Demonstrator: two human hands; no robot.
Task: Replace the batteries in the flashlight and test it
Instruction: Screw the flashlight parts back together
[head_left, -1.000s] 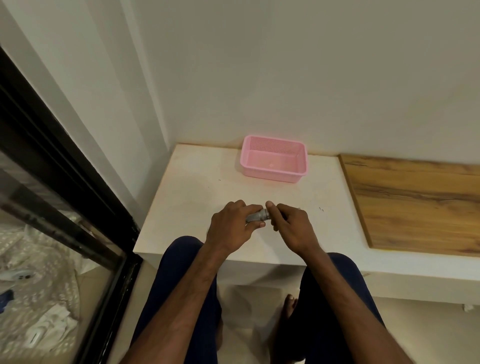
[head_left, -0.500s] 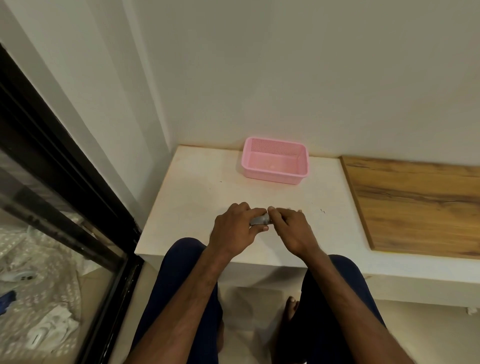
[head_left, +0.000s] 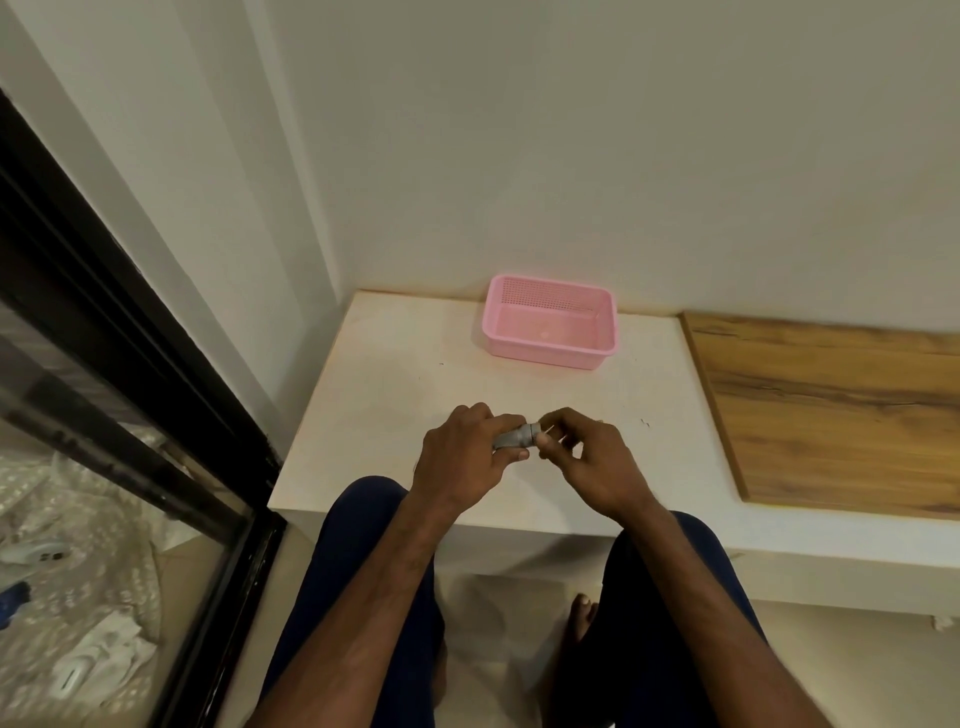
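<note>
Presently, item one: flashlight (head_left: 514, 437), small, grey, lying crosswise just above the near part of the table (head_left: 395, 395), between my two hands; most of its body is hidden in my grip.

Item two: my left hand (head_left: 465, 457), clenched around the flashlight's barrel, thumb along the underside, wider grey end poking out toward 3 o'clock.

Item three: my right hand (head_left: 589, 462), fingers curled and pinched at the flashlight's exposed end; something thin and pale shows at the fingertips (head_left: 545, 440), too small to identify, so whether the hand grips the flashlight itself or a loose part I cannot tell.

Item four: pink basket (head_left: 550, 322), perforated walls, at 12 o'clock from my hands, well apart, near the wall at the table's far edge; its contents cannot be made out.

Item five: wooden board (head_left: 841, 410), at 2 to 3 o'clock, lying flat on the table's right portion.

Item six: my knees in dark blue trousers (head_left: 358, 545), at 6 o'clock, under the table's front edge.
</note>
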